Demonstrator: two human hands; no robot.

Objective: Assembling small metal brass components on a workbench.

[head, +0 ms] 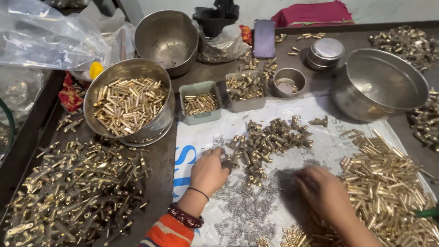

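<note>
I see clear plastic bags (45,36) bunched at the table's far left corner, a dark-screened phone (264,38) lying at its far edge, and a white printed sack (320,151) spread flat near the front edge.

- Small brass fittings (267,142), heaped: dull gold.
- Thin wire springs (247,206): silver-grey.
- Woven plastic sheet (292,110): white, blue print.
- Knitted sleeve cuff (167,234): orange, striped grey.
- Round steel bowl (382,82): grey.
- Folded cloth (313,13): magenta.
</note>
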